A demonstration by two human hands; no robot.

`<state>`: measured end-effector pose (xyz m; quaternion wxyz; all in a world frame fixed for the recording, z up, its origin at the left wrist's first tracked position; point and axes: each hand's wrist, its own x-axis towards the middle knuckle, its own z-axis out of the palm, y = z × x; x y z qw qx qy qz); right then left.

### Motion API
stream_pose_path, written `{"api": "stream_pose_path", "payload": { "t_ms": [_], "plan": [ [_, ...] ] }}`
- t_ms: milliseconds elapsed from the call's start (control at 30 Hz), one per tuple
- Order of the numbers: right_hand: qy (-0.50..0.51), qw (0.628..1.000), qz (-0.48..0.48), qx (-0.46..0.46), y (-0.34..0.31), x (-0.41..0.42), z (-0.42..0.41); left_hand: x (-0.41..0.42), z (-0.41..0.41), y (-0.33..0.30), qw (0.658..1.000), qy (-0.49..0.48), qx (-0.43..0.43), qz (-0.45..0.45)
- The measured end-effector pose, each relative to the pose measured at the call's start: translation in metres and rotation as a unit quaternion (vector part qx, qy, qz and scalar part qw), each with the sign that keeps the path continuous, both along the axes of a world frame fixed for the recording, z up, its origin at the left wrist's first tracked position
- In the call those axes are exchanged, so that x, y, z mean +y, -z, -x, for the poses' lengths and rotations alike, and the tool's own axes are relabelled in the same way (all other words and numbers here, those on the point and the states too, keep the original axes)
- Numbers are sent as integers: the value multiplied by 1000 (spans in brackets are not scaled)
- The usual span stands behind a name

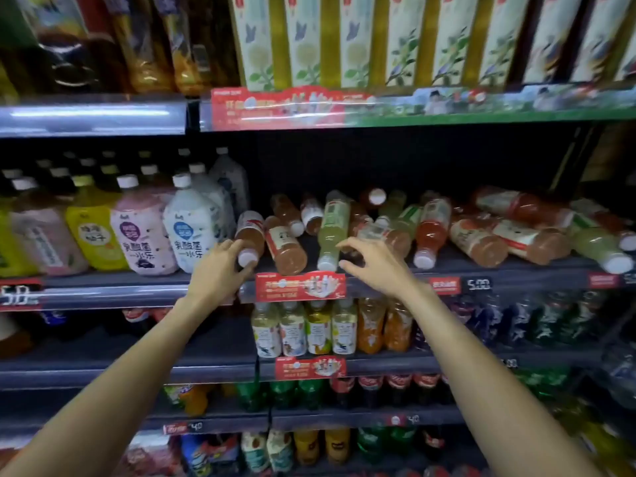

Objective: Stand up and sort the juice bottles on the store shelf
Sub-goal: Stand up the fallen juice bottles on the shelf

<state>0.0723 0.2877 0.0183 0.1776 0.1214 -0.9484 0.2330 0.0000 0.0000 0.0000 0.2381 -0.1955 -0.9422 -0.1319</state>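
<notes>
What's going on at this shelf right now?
A person is reaching both hands into a middle shelf where small juice bottles lie toppled in a jumble. The left hand is closing around an orange-brown bottle lying with its white cap toward the front. The right hand hovers open beside a pale green bottle, fingers spread, not gripping it yet. None of the fallen bottles has been stood up so far; the larger bottles to the left stand upright.

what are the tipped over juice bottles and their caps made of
The tipped bottles look like clear glossy plastic: the orange and green juice shows through, with paper-like labels wrapped round. The caps look like opaque white plastic, matte.
</notes>
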Motion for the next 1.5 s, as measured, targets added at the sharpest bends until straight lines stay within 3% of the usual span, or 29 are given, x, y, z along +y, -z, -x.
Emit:
{"api": "stream_pose_path", "payload": {
  "t_ms": [167,300,500,600,667,867,1033,1267,1400,1500],
  "plan": [
    [-21,999,-42,-17,7,-60,56,-21,48,8,976,124,34,174],
    [-24,998,-25,-45,12,-85,88,-21,65,5,955,113,30,273],
    [-79,995,-55,-33,25,-94,117,-14,77,5,927,162,116,319],
    [-88,994,-43,-43,35,-90,120,-23,85,14,916,191,215,280],
    [-89,994,-51,-41,39,-89,120,-28,81,16,922,186,234,248],
    [-80,996,-36,-33,42,-88,122,-11,62,-15,979,72,186,52],
    [-60,998,-4,-29,34,-93,119,-5,63,-41,991,0,91,-101],
    [-50,997,-12,-49,18,-100,123,11,77,-53,972,9,-17,-234],
    [-39,996,50,-58,19,-104,126,14,70,-22,931,99,-12,-352],
    [-18,998,40,-44,24,-109,126,11,66,6,932,114,12,-345]
  ]
}}
